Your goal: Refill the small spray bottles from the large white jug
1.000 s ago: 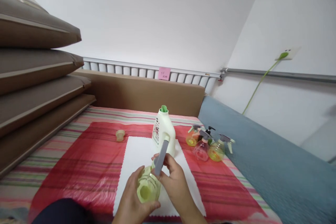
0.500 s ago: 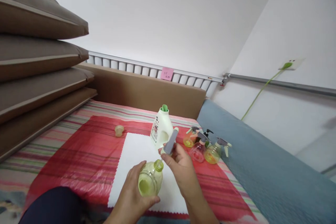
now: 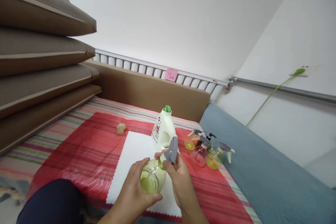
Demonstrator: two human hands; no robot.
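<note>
**Bottle and Sprayer Held Over White Cloth**

Left hand wrapped around a small yellow-green bottle, gripping it from below and from the side, bottle tilted with its neck up and away. Right hand closed on a grey sprayer top, pinched between thumb and fingertips right at the bottle's neck, sprayer touching or just over the opening; cannot tell whether seated on it. Hands close together, nearly touching, both raised above the near end of the white cloth.

White cloth spread on a red plastic sheet, itself laid over a striped cover. Tall white jug with a green spout standing at the far edge of the white cloth, just beyond the hands. Small yellowish cap on the red sheet, off the cloth's far left corner. Cluster of small spray bottles, yellow, pink and green, to the right of the cloth, near a blue blanket. Brown cushions stacked well left of the cloth. Pink note on the railing far behind the cloth. Dark-clad knee near the cloth's near left corner.
</note>
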